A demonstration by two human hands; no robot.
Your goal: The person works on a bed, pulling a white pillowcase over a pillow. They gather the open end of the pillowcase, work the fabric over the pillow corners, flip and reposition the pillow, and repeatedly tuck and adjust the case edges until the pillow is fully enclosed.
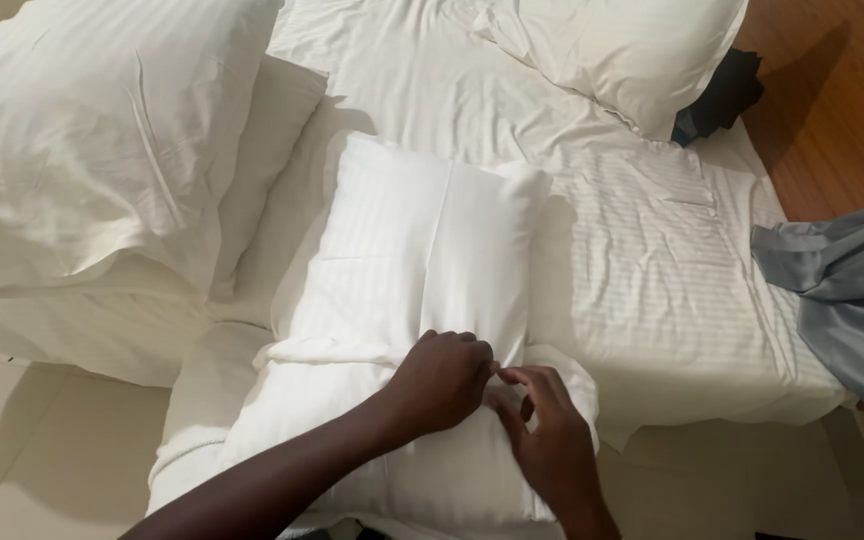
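A white striped pillow (407, 260) lies lengthwise on the bed, partly inside a white pillowcase (322, 400) whose open edge crosses it near the middle. My left hand (439, 378) is fisted on the pillowcase edge, gripping the cloth. My right hand (544, 432) rests beside it, fingers pinching the same cloth at the opening. The two hands touch at the fingertips.
A large white pillow (82, 130) is stacked on another at the left, and a third pillow (622, 50) lies at the top right. A striped white sheet (652, 270) covers the bed. Grey fabric (852, 290) hangs at right over a wooden floor (842, 100).
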